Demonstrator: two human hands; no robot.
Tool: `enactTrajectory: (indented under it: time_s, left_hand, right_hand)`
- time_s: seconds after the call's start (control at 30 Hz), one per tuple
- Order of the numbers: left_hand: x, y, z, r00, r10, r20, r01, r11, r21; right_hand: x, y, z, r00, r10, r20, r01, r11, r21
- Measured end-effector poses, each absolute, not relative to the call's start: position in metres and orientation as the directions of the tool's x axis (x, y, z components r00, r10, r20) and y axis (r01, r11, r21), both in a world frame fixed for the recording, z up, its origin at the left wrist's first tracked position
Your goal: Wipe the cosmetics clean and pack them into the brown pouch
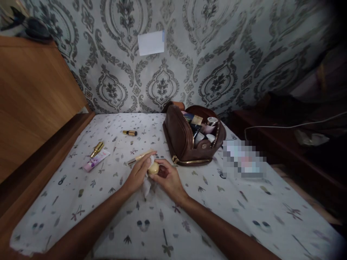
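Observation:
My right hand (170,178) is closed around a small round pale-yellow container (153,168), held just above the cloth-covered surface. My left hand (137,177) grips a white wipe (146,186) and presses it against the container's left side; the wipe's loose end hangs below. Part of the container is hidden by fingers and wipe. Just behind my left hand lies a slim beige tube (141,156) with a metallic end. Right of my hands, a brown makeup bag (177,135) stands unzipped, with several cosmetics inside, among them a silver-lidded jar (212,121).
At the left lie a gold lipstick tube (97,149), a pink-and-white squeeze tube (96,160) and a black-and-gold tube (129,133). A blurred-out flat item (244,159) is at the right edge. A wooden cabinet (35,101) stands left, a patterned wall (162,83) behind.

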State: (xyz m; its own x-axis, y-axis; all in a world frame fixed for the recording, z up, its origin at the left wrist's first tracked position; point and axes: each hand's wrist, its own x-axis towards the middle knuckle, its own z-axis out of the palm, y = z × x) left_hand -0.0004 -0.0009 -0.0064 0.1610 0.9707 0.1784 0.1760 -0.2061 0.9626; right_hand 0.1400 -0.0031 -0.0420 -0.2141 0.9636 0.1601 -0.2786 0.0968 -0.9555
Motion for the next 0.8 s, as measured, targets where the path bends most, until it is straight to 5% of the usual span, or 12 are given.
enactTrajectory:
  time_s: [0.5,0.8]
  left_hand:
    - [0.0003,-0.0053,-0.015,0.225,0.932,0.285,0.32,-0.347,0.881]
    - [0.001,0.0006,-0.0096,0.139,0.99,-0.019,-0.082,0.031,0.996]
  right_hand:
    - [0.1448,0.0032,-0.0385,-0.137,0.988,0.073,-0.382,0.015,-0.924]
    - [0.1468,0.0037,-0.0394,-0.25,0.968,0.004,-0.408,-0.102,-0.907]
